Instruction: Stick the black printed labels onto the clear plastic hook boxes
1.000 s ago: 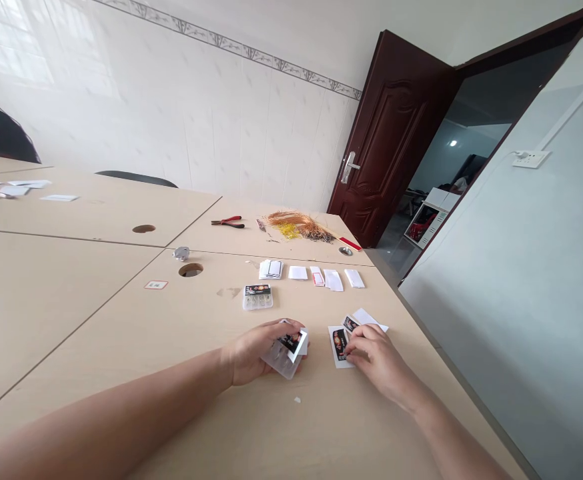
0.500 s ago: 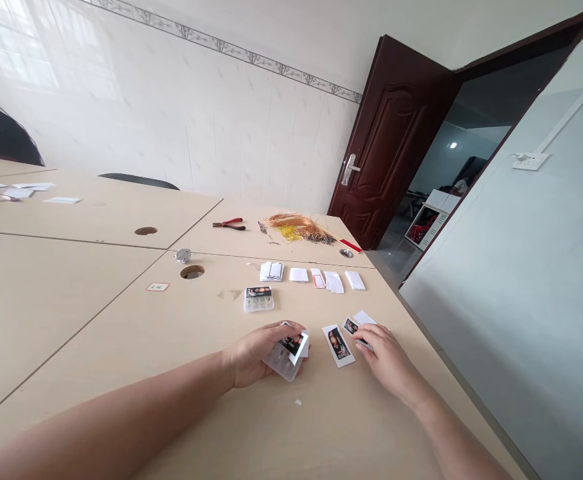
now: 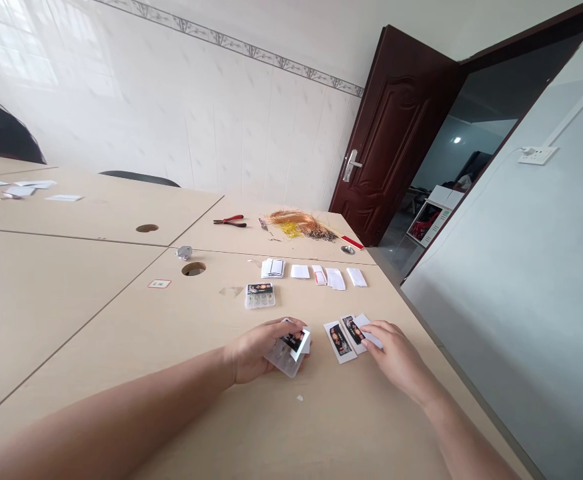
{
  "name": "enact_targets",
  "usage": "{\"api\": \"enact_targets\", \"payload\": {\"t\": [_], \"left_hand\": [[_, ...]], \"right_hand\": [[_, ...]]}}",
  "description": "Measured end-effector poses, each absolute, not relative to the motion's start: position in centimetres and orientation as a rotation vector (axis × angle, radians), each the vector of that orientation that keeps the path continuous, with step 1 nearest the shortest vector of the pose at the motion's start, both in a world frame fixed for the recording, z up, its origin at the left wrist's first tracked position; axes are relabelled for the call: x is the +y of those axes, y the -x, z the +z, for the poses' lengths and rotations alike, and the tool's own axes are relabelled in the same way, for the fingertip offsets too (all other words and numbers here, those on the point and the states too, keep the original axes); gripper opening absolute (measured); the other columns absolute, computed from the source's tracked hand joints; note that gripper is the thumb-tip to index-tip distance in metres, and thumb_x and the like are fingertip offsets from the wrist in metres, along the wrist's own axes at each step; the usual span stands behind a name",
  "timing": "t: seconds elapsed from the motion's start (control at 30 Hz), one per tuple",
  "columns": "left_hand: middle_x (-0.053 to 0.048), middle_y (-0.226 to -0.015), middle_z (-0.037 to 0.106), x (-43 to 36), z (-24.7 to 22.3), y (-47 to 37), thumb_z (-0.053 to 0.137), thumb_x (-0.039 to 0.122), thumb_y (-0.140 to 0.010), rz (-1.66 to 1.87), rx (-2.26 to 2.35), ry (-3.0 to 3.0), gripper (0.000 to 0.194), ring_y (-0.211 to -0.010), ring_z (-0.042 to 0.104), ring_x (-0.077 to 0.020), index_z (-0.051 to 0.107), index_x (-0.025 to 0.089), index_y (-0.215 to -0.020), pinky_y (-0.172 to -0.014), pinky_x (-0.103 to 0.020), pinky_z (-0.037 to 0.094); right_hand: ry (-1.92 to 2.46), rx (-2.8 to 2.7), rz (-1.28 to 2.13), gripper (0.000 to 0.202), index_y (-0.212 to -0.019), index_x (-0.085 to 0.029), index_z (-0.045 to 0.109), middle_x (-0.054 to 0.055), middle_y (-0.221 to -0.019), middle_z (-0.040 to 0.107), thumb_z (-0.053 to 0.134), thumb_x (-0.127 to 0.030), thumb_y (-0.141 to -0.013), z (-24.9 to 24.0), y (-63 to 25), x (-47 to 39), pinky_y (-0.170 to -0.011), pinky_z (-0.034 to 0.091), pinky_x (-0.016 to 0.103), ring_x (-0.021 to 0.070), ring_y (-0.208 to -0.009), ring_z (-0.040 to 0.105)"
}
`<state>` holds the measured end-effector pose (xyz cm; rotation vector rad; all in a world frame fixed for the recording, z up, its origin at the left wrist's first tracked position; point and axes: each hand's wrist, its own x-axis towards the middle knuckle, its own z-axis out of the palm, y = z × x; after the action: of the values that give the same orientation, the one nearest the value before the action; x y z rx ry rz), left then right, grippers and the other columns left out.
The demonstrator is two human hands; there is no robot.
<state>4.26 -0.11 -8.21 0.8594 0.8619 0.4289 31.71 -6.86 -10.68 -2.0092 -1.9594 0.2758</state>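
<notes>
Left hand (image 3: 257,348) clamps a clear plastic compartment box (image 3: 285,364) and black-printed white card (image 3: 295,341), thumb on top; right hand (image 3: 396,352) has fingers on a blank white paper card (image 3: 367,325) beside two black-printed white cards (image 3: 340,344), can't tell if pinching. Tan tabletop (image 3: 291,440) gives a gap between hands and wide room left; its right edge is near the right hand. Far: second clear box (image 3: 260,299), white paper stacks (image 3: 300,272).
</notes>
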Motion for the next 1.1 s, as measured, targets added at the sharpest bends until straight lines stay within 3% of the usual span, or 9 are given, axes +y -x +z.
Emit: {"api": "enact_targets", "payload": {"t": [0.4,0.7,1.1], "left_hand": [[-0.001,-0.082,0.069,-0.1,-8.2,-4.2,0.054,0.027,-0.102,0.415,0.869,-0.867,0.014,-0.067,0.066,-0.0145,0.061,0.014,-0.102,-0.066,-0.029,0.054],[-0.002,-0.084,0.071,0.1,-8.5,-4.4,0.058,0.025,-0.099,0.428,0.860,-0.839,0.011,-0.071,0.068,-0.0152,0.061,0.015,-0.100,-0.067,-0.029,0.055],[-0.007,-0.081,0.075,0.4,-8.7,-4.5,0.071,0.027,-0.082,0.458,0.858,-0.801,0.015,-0.071,0.071,-0.0192,0.066,0.018,-0.094,-0.066,-0.029,0.057]], "right_hand": [[2.137,-1.897,0.254,0.022,-0.119,-0.020,0.066,0.009,-0.127,0.066,0.062,-0.031,-0.100,-10.3,-32.2,-7.3,-0.095,0.057,0.045,0.0232,-0.112,0.065],[2.000,-2.032,0.168,0.021,-0.117,-0.020,0.067,0.009,-0.128,0.065,0.063,-0.031,-0.099,-10.3,-32.0,-6.9,-0.101,0.052,0.050,0.0250,-0.118,0.062],[1.871,-2.282,0.311,0.030,-0.123,-0.020,0.066,0.011,-0.140,0.059,0.067,-0.035,-0.097,-9.4,-30.7,-8.0,-0.109,0.045,0.057,0.0300,-0.131,0.054]]}}
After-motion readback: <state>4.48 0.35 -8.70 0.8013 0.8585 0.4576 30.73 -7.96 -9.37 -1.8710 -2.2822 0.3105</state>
